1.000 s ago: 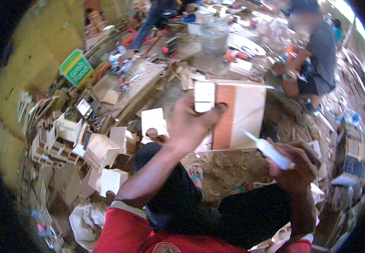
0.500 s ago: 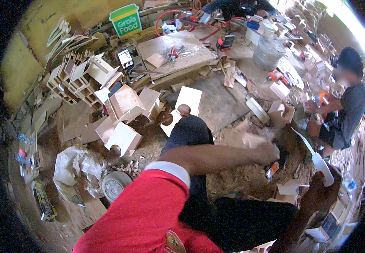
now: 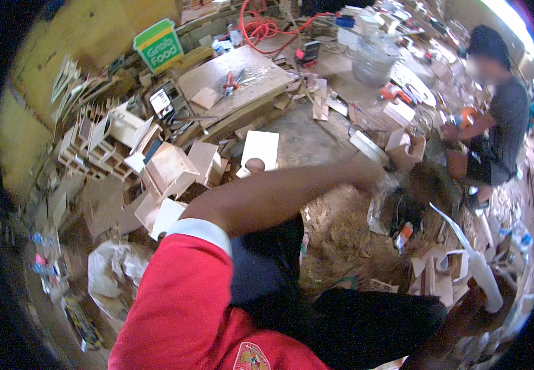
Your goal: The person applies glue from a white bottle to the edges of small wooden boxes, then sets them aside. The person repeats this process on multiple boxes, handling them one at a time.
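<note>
My left arm, in a red sleeve with a white cuff, stretches across to the right. At its end my left hand [image 3: 369,176] is smeared by motion, so its fingers cannot be made out. It is over a dark, partly clear plastic bag [image 3: 378,209] on the ground, with a small orange and white item [image 3: 404,235] just below. At the lower right my right hand [image 3: 486,299] is wrapped round a white squeeze bottle [image 3: 481,274]. The bottle's long thin nozzle points up and to the left. A pale wooden panel [image 3: 261,150] lies beyond my knee.
Open wooden boxes [image 3: 169,169] are piled at the left, beside a low worktable [image 3: 251,68] bearing red-handled pliers [image 3: 232,84]. A co-worker [image 3: 501,117] sits at the right with an orange tool. An orange drill [image 3: 395,95] and a clear tub [image 3: 373,61] lie further off.
My left hand has moved away from me, off the spot above the orange and white item. The white bottle stays in my right hand. The whole view has shifted somewhat.
</note>
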The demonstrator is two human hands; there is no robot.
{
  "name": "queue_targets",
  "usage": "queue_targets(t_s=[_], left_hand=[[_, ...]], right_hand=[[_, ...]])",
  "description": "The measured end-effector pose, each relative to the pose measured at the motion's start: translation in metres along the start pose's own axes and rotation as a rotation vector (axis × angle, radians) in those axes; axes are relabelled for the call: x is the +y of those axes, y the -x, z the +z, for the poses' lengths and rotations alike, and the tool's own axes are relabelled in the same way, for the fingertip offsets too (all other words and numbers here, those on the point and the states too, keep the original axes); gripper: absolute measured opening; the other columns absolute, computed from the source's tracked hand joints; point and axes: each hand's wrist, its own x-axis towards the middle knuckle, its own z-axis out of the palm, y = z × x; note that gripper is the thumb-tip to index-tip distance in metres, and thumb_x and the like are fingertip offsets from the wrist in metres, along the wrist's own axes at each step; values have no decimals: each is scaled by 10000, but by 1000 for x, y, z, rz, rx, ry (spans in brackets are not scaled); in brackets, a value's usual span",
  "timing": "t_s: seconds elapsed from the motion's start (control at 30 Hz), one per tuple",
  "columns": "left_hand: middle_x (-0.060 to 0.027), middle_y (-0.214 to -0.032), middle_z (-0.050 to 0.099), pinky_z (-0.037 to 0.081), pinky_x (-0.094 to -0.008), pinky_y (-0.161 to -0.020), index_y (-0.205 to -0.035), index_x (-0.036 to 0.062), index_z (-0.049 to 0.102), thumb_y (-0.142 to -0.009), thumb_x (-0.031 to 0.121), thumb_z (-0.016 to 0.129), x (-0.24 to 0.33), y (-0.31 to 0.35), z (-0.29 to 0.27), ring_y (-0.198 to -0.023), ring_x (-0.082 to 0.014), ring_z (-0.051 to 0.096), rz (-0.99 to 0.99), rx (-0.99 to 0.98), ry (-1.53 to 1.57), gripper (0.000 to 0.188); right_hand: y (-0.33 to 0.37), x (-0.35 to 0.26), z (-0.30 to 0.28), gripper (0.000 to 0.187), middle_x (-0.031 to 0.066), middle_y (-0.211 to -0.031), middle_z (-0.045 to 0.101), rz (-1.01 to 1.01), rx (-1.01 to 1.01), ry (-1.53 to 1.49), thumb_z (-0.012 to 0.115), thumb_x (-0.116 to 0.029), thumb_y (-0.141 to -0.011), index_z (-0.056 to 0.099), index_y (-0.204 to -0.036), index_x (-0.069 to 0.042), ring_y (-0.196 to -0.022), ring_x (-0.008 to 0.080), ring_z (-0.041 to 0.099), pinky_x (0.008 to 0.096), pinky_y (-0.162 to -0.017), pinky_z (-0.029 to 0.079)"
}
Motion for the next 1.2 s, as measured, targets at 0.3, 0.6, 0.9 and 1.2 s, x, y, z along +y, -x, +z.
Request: queue_targets(t_s=[0.3, 0.6, 0.9, 1.2], left_hand=[[-205, -923, 616, 508, -363, -738, -998, -91, 553, -795, 236, 690, -97, 197, 136, -799, -311, 634, -1051, 598, 995, 409], [-251, -1268, 261, 246, -407, -1073, -1297, -141, 102, -565, 119, 810, -113, 150, 207, -1228, -367, 291, -1472, 1032, 403, 1051], [-163, -1103, 599, 449, -398, -943, -1272, 14, 386, -725, 271, 752, -172, 140, 251, -1053, -324, 579, -1497, 1664, 805, 706], [-102, -1097, 605, 496, -376, -825, -1185, 54, 508, -827, 189, 668, -103, 228, 81, -971, -248, 602, -899, 1688, 1560, 415]], right_hand=[[-18, 24, 2, 489, 84, -865, 579, -17, -238, -79, 738, -418, -782, 590, -956, 14, -737, 154, 545, 239, -624, 441], [-20, 23, 30, 406, 84, -899, 608, 15, -214, -4, 715, -363, -805, 605, -938, 4, -820, 181, 551, 299, -760, 442], [-36, 12, 37, 265, 78, -866, 644, 74, -231, -53, 720, -217, -804, 640, -927, 3, -795, 169, 594, 295, -748, 470], [-39, 20, 21, 205, 80, -855, 640, 124, -210, -10, 689, -166, -803, 634, -904, 3, -760, 142, 584, 275, -707, 470]])
